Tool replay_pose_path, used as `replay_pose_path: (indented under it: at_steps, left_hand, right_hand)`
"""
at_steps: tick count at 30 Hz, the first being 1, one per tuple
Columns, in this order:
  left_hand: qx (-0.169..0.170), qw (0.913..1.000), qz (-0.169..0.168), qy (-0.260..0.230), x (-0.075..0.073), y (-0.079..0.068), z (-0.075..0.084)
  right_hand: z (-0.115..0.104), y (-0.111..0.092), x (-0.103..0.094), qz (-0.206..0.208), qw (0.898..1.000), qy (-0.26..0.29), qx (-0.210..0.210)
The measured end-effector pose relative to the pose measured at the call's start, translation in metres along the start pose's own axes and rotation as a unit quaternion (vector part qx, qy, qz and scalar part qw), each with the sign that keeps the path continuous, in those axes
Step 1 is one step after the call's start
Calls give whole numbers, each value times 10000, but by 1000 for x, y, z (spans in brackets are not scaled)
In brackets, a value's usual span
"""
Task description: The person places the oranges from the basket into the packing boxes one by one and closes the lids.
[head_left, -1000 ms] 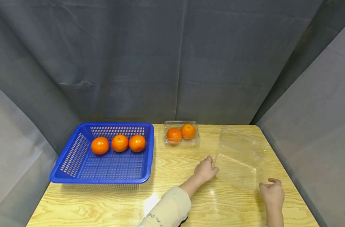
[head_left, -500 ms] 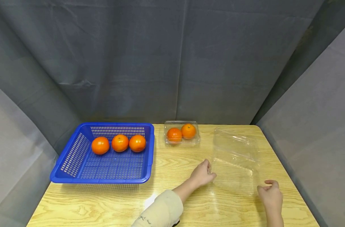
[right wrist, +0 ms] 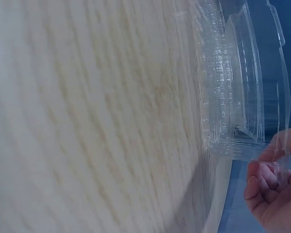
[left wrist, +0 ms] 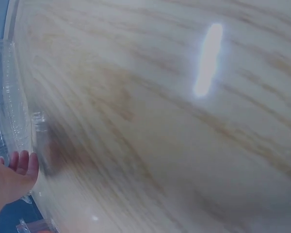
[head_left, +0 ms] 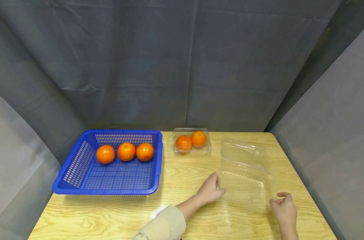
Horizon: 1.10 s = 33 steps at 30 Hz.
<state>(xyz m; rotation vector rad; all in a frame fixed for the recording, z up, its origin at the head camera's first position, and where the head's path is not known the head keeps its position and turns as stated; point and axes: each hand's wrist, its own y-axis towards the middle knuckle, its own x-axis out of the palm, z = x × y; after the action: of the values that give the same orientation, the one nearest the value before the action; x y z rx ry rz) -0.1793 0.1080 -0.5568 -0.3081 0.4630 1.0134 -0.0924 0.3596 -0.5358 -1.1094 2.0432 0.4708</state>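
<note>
A clear plastic clamshell box with its lid swung up and back is between the two hands on the right of the table. The left hand pinches its left rim between thumb and fingers. At the opposite side the right hand grips the right rim. In the right wrist view the curled fingers lie at the edge of the thin plastic, whose ribbed walls stand close over the tabletop. The left wrist view has the hand beside the box wall.
A blue plastic basket with three oranges in a row stands at the left. At the back middle is a smaller clear box holding two oranges. Grey curtains border the wooden table.
Both hands have brought the clear box a little to the left and toward the person. The basket, the smaller box and the oranges stay where they were.
</note>
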Motion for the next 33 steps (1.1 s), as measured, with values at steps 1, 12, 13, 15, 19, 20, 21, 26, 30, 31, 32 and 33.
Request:
replay_pose_path:
  at_steps: [1,12,13,15,19,20,21,26,30,31,32,33]
  left_hand:
    - [25,10000,24,-6,0,-1,-1]
    - [-186,9967,509,-597,-9,15,-4]
    - [-238,9953,534,-768,-11,19,-4]
    - [-379,9914,565,-1116,-14,29,-4]
    - [-772,9849,607,-1428,-18,44,-1]
    - [-866,9832,629,-1478,-20,47,0]
    - [-981,9814,630,-1523,-20,49,2]
    - [-1318,9711,655,-1880,-24,52,11]
    - [-1435,9640,730,-2116,-21,57,14]
    - [-1478,9624,756,-2148,-19,61,13]
    - [-1493,9620,800,-2143,-15,66,8]
    - [-1271,9647,932,-2108,-5,76,-6]
  right_hand:
    - [0,-1,0,-19,10000,-3,4]
    - [-2,-6,0,-44,9999,-89,-46]
    - [-1,-6,0,-30,9999,-87,-57]
    - [-1,-7,0,-54,9999,-105,-35]
    - [0,-9,0,-148,9999,-83,27]
    - [1,-9,0,-162,9998,-89,30]
    - [1,-9,0,-150,9999,-85,14]
    - [1,-10,1,-64,9999,-114,-49]
    - [0,-11,0,-120,9999,-120,3]
    - [-1,-11,-1,-135,9998,-113,11]
    - [-1,-12,-1,-131,9998,-113,17]
    - [-2,-12,-1,-131,9999,-111,12]
